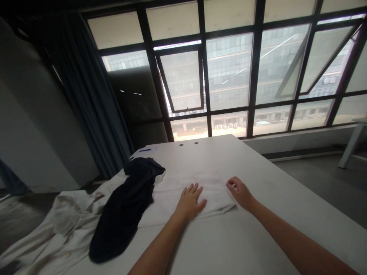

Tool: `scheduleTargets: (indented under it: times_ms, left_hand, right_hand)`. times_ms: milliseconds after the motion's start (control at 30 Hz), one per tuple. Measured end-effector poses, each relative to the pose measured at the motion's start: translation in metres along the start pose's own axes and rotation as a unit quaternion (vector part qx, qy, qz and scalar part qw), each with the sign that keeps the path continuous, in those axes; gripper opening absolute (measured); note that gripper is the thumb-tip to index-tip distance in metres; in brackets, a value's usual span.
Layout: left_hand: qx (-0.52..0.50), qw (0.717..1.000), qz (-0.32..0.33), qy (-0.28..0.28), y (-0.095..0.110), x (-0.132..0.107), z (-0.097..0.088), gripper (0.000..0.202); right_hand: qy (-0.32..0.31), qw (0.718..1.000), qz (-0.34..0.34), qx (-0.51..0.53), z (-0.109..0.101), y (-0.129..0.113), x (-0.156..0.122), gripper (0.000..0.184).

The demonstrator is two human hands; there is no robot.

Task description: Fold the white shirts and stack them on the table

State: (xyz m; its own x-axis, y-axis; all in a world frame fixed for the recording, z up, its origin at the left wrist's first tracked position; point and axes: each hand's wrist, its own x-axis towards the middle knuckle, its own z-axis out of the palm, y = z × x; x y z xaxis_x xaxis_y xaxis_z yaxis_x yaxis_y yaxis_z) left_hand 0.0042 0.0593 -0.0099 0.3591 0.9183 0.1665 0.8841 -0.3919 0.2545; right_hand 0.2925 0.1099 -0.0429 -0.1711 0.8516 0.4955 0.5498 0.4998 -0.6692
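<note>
A white cloth garment, its exact kind unclear, lies spread on the table with light creases and a folded near edge. My left hand rests flat on top of it, fingers spread and palm down. At the cloth's right edge my right hand has curled fingers, with thumb and fingertips pinched together at the border. Left of the white garment, a crumpled dark navy garment covers part of its left end.
A white table reaches toward large windows. Off its left side hangs a rumpled off-white cloth. A blue pen on paper and two dark round discs lie at the far end. A dark curtain hangs left.
</note>
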Motion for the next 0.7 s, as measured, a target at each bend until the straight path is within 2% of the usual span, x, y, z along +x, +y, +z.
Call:
scheduleTargets:
  times_ms: [67,133,200,300,400,533,700]
  left_hand:
    - [-0.012,0.998,0.031,0.049,0.004,-0.004,-0.004,0.045]
    - [-0.04,0.992,0.098,0.072,0.01,-0.013,-0.009,0.034]
    - [-0.067,0.983,0.16,0.061,0.016,-0.022,-0.014,0.031]
    - [-0.066,0.979,0.187,0.04,0.022,-0.028,-0.016,0.028]
    - [-0.043,0.983,0.175,0.034,0.022,-0.023,-0.011,0.015]
    - [-0.028,0.987,0.157,0.007,0.019,-0.018,-0.006,0.014]
    - [0.032,0.99,0.135,-0.024,0.016,-0.021,-0.007,0.016]
  right_hand:
    - [-0.056,0.996,-0.057,-0.027,-0.002,-0.018,-0.007,0.026]
    - [-0.117,0.986,-0.108,-0.051,-0.004,-0.035,-0.013,0.027]
    - [-0.158,0.975,-0.136,-0.075,-0.007,-0.049,-0.017,0.03]
    - [-0.187,0.965,-0.15,-0.103,-0.012,-0.062,-0.019,0.034]
    - [-0.191,0.962,-0.153,-0.124,-0.013,-0.066,-0.019,0.034]
    - [-0.173,0.964,-0.142,-0.144,-0.005,-0.061,-0.021,0.03]
    - [-0.123,0.979,-0.101,-0.13,0.011,-0.048,-0.027,0.043]
